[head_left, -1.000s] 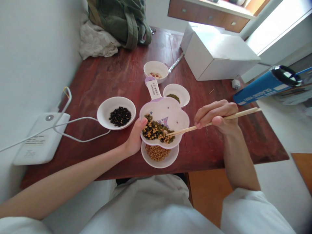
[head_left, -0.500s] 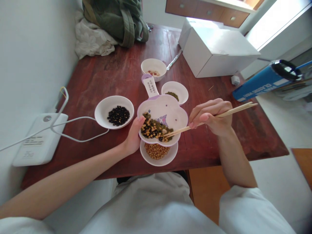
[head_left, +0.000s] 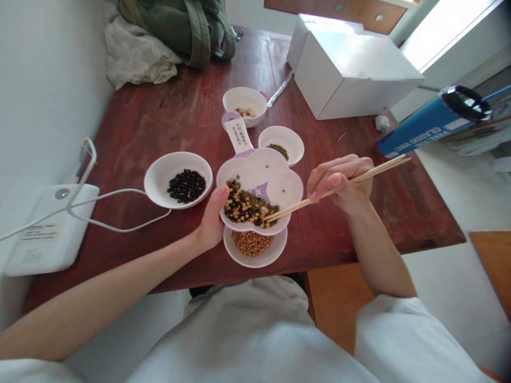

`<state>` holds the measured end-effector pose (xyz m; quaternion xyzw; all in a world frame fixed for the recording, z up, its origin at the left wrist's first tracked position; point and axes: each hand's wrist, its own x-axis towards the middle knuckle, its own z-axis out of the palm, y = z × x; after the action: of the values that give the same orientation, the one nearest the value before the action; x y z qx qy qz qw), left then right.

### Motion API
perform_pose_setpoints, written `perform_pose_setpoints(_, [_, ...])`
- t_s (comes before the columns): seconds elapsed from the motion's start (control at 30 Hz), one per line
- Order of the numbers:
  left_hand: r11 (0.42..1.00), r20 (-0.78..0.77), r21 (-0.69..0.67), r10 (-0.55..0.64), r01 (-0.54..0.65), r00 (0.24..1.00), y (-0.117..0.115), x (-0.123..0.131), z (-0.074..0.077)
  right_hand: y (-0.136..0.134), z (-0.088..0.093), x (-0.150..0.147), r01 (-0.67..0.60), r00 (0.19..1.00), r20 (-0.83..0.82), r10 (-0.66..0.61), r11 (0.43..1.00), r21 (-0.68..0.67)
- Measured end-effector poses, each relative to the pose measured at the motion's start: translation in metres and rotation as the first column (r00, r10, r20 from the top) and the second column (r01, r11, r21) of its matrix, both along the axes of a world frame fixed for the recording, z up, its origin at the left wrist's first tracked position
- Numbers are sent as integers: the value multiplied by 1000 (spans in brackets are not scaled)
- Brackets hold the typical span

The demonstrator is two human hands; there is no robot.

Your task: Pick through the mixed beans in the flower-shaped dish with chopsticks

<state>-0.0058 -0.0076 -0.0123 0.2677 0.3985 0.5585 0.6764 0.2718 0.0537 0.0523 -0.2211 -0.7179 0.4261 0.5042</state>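
Vs 0.5 s ago: little chg; chopsticks (head_left: 290, 208) still tip-down in mixed beans (head_left: 245, 208), none seen lifted. L hand (head_left: 213, 221) grip pinches dish (head_left: 275, 178), partly over tan-bean bowl (head_left: 280, 243); R hand (head_left: 341, 181) grip pinches chopsticks.

open tabletop (head_left: 179, 119) left of dish handle (head_left: 238, 134), green-bean bowl (head_left: 288, 138) blocking right

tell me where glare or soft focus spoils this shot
In the head view, the bright panel at upper right is washed out; in the head view, glare whitens the top of the white box; in the head view, the shirt front looks soft, while the flower-shaped dish and chopsticks look clearer.
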Motion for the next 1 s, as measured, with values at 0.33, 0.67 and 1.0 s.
perform_pose_setpoints(0.33, [1000, -17, 6, -23, 23, 1000, -1, 1, 1, 2, -8, 2, 31, 999, -32, -34, 996, -89])
perform_pose_setpoints(0.67, [996, 9, 62, -65, 65, 998, -1, 3, 7, 9, -15, -1, -33, 997, -78, 27, 996, -82])
perform_pose_setpoints(1.0, [994, -25, 78, -78, 80, 997, 2, 2, 9, 13, -20, -2, -76, 992, -108, 65, 992, -97])
